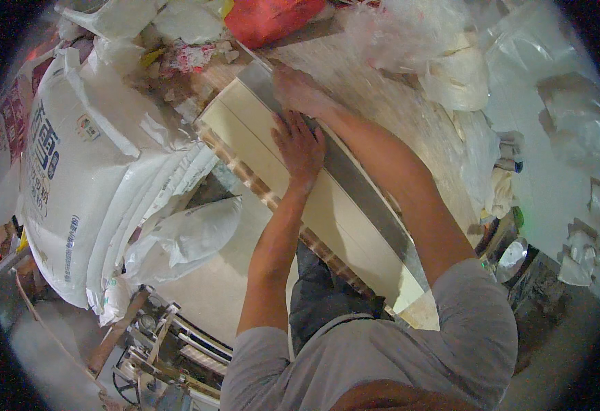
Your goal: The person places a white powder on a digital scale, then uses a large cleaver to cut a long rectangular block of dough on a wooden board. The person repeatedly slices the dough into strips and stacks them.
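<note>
My left hand [300, 146] lies with fingers spread on a long cream-coloured board or panel [351, 226] that slants from upper left to lower right in front of me. A dark grey strip [354, 174] runs along the panel's right side. Near its upper end, my right hand [295, 87] is bent over the strip's edge, blurred; whether its fingers grip something cannot be told. A brown, shiny banded edge [248, 177] borders the panel on the left.
Stacked white printed sacks [84, 169] stand at the left, beside a clear plastic bag [184, 241]. A red bag [274, 20] lies at the top and crumpled plastic [408, 41] at the upper right. Machinery with a handwheel [128, 380] is at lower left.
</note>
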`<state>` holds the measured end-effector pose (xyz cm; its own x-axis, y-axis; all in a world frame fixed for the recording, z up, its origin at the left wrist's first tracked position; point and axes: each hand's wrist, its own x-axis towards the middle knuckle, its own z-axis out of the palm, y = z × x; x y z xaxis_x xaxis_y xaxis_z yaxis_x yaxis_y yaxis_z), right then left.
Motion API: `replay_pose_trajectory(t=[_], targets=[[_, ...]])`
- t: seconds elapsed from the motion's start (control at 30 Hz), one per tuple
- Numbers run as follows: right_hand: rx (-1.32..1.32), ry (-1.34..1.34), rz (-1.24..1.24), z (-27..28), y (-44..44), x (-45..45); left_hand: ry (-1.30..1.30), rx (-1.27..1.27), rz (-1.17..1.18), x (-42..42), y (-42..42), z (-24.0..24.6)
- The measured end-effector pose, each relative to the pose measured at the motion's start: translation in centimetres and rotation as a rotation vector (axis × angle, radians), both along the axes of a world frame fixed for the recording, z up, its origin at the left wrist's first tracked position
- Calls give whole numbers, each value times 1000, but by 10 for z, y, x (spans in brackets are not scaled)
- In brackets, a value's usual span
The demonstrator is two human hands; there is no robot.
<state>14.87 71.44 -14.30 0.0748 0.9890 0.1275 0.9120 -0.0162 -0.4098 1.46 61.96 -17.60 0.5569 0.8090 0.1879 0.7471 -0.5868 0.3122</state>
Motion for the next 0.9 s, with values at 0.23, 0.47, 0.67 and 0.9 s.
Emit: replay_pose_trajectory(t=[0.23, 0.47, 0.67, 0.9], targets=[[153, -395, -81, -32, 17, 3, 8, 0, 20, -3, 3, 0], [-93, -206, -10, -22, 15, 7, 57, 15, 31, -5, -1, 2], [-405, 49, -6, 31, -34, 3, 91, 20, 46, -5, -1, -9], [-575, 188, -183, 63, -124, -10, 128, 129, 21, -3, -3, -7]])
